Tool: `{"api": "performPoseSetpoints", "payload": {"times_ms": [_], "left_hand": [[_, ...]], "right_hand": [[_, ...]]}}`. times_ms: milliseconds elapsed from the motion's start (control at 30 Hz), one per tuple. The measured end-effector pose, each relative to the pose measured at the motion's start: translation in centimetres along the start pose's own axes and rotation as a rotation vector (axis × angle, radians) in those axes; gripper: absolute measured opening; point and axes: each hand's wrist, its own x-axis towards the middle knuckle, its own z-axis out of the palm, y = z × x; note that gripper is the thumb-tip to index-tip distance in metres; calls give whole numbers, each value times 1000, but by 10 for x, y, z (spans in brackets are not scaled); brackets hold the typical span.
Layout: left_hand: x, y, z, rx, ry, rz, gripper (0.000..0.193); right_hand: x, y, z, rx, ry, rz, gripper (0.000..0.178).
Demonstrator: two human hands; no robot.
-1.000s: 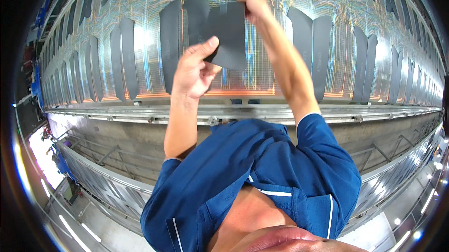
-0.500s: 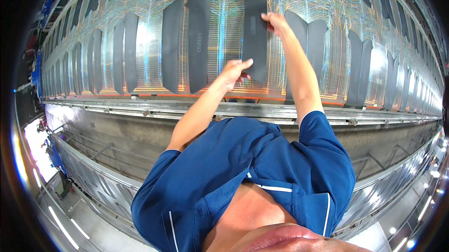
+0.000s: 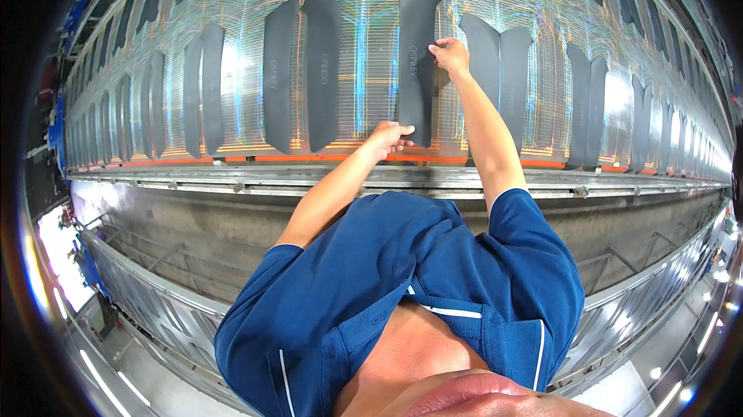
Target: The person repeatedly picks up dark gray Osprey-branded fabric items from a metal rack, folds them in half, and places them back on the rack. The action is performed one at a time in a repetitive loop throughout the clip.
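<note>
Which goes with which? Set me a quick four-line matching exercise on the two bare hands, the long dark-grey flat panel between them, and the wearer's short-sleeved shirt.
1. bare left hand
2. bare right hand
3. long dark-grey flat panel
4. short-sleeved cloth shirt

A. blue, with white trim
B. at the panel's right edge
C. marked with pale lettering
D. at the panel's lower end

Pairs: 1-D, 2-B, 3-C, 4-A

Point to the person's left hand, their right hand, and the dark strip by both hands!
Left hand (image 3: 389,137): head view, the middle of the hand.
Right hand (image 3: 452,55): head view, the middle of the hand.
Dark strip (image 3: 419,68): head view, about halfway along its length.
</note>
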Motion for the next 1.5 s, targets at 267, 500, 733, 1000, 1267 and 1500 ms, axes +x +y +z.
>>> {"api": "performPoseSetpoints", "payload": {"times_ms": [267, 500, 733, 1000, 1267, 1500], "left_hand": [[7, -12, 6, -8, -26, 25, 24], [-13, -16, 11, 448, 133, 147, 60], [-16, -45, 86, 490, 391, 523, 49], [4, -57, 235, 178, 378, 254, 41], [21, -37, 253, -77, 187, -39, 24], [-16, 53, 265, -464, -7, 88, 30]], "right_hand": [[-78, 47, -54, 273, 132, -67, 19], [-132, 131, -149, 425, 230, -43, 17], [-125, 203, -224, 410, 131, 134, 17], [-127, 215, -247, 310, -244, 245, 16], [-103, 209, -238, 149, -484, 363, 29], [-75, 189, -220, 466, -633, 532, 70]]}}
